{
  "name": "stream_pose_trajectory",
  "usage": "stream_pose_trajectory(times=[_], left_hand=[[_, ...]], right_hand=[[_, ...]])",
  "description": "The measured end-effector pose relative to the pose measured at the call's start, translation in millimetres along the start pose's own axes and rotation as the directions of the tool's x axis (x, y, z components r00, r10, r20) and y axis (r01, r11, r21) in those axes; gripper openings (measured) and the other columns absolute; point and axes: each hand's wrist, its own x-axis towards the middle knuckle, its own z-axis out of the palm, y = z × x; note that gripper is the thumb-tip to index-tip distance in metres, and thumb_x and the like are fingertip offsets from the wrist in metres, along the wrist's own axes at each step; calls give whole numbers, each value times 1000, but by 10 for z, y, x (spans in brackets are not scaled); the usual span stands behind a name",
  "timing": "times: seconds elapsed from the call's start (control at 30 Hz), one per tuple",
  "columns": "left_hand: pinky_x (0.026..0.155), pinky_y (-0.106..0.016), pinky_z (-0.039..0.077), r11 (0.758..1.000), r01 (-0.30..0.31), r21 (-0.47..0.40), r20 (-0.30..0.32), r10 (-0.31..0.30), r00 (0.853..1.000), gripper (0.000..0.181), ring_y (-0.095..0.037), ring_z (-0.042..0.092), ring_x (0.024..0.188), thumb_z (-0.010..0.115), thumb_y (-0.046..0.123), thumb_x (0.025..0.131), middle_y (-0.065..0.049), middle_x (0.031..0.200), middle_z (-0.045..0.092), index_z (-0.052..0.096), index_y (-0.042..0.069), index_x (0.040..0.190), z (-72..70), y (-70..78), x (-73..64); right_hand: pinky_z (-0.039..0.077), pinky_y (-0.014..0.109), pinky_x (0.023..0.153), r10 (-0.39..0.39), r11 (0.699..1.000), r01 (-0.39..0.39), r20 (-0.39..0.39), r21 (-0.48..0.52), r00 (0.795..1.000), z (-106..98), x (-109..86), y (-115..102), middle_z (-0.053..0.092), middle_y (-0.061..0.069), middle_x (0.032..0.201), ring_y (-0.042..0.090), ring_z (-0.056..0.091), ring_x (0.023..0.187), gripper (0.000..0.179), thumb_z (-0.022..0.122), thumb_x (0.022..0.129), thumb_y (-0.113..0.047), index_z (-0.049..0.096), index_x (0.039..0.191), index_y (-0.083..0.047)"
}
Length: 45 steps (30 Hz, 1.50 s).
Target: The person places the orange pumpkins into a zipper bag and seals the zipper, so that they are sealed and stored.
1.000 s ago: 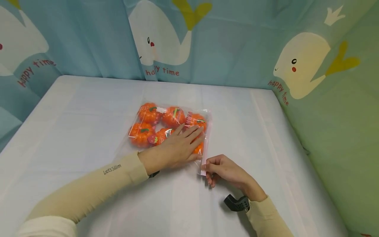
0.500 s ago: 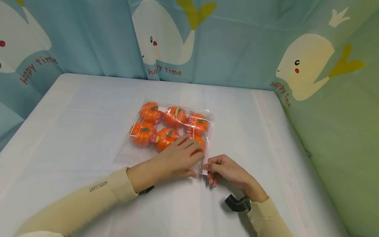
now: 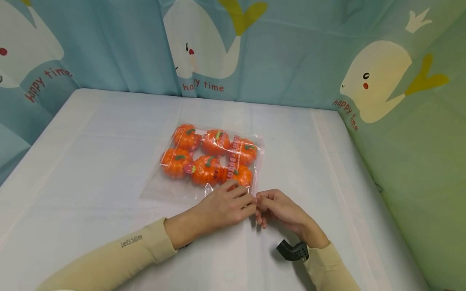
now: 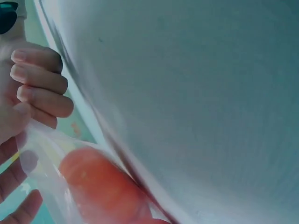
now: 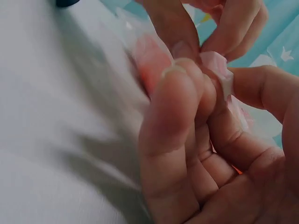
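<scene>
A clear printed plastic bag lies on the table, with several orange toy pumpkins with green stems inside it in two rows. My left hand pinches the bag's near right corner between thumb and fingers. Right beside it, my right hand pinches the same corner, where a pale pink edge strip shows folded between the fingertips in the right wrist view. In the left wrist view, film stretches from the fingers over one pumpkin, and the right hand's fingers are curled.
The white-covered table extends around the bag on all sides. Behind it hangs a blue-green curtain with whale prints, which also runs down the right side. A black wrist device sits at the right wrist.
My left hand has lifted off the pumpkins and moved toward me and right to the bag's corner, where it now pinches. The right hand keeps its pinch there.
</scene>
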Motion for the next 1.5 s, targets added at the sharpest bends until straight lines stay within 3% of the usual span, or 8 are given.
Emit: stream_pose_trajectory(times=[0.2,0.47,0.7,0.93,1.07,1.2,1.37,1.5], left_hand=[[83,-29,50,998,57,-21,-25,-57,998,8,-13,61,84,70,16,92,5,88,68,66,17,99,-47,-4,-6],[79,-28,50,997,76,-33,-104,-79,992,7,-12,62,79,68,14,92,5,86,68,70,14,98,-42,6,12],[81,-28,50,995,92,-49,-88,-96,991,12,-12,64,79,70,16,91,4,90,70,72,13,103,-91,21,10],[84,-26,52,999,44,-17,-94,-46,994,13,-11,67,86,73,19,90,2,95,72,72,10,99,-100,48,2],[85,-26,53,995,88,-56,-82,-92,992,14,-13,66,81,74,15,89,0,94,72,71,8,101,-93,54,13],[83,-27,54,988,146,-43,-62,-148,987,19,-13,67,78,76,16,87,1,93,72,73,9,105,-89,53,27],[81,-27,53,987,158,-14,-43,-158,986,13,-13,66,77,78,20,85,2,89,71,75,14,97,-94,59,40],[81,-27,53,990,142,9,-42,-142,989,14,-13,65,78,77,21,86,3,92,72,77,15,99,-107,66,25]], right_hand=[[48,22,54,-3,999,3,17,52,1000,21,-7,-42,57,-5,67,8,54,53,32,50,103,-24,59,77,-8],[46,22,53,-10,996,9,19,84,1000,65,-1,-66,55,-5,65,8,50,53,33,47,104,-25,59,78,-9],[43,22,53,7,990,-9,15,137,1000,111,-6,-78,55,-5,66,9,48,55,30,47,103,-22,60,80,-10],[44,21,55,-6,990,13,-51,139,999,137,17,-55,58,-4,64,10,50,56,30,46,103,-18,64,81,-9],[44,21,55,6,987,10,-101,161,995,143,42,-73,58,-3,64,10,51,56,30,46,102,-17,63,79,-9],[45,22,54,10,985,8,-99,172,995,134,51,-98,58,-3,66,10,50,56,29,47,102,-17,61,79,-7],[49,21,57,10,987,1,-71,161,997,124,38,-104,60,-2,69,11,53,57,28,48,103,-20,65,85,-7],[56,22,64,34,980,-15,-91,199,995,124,31,-102,66,-1,73,10,60,62,25,51,102,-16,71,91,-7]])
